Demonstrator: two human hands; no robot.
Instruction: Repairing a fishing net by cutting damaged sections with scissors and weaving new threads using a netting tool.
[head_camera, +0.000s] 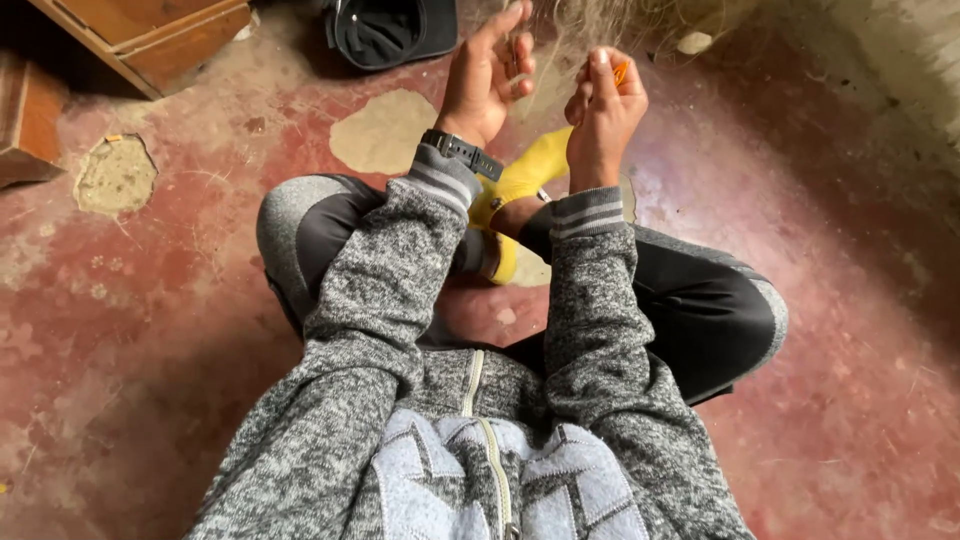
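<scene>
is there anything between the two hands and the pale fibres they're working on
Nothing visible does. The left hand has its fingers already in the pale fibre strands, and the right hand pinches a small orange piece beside them.

I'm looking down at a worn red floor (160, 330), paint flaking into pale bare patches (385, 130). Wooden furniture (150, 35) sits top left, a dark cap (390, 30) beside it, and a rough pale wall (880, 50) top right.
</scene>
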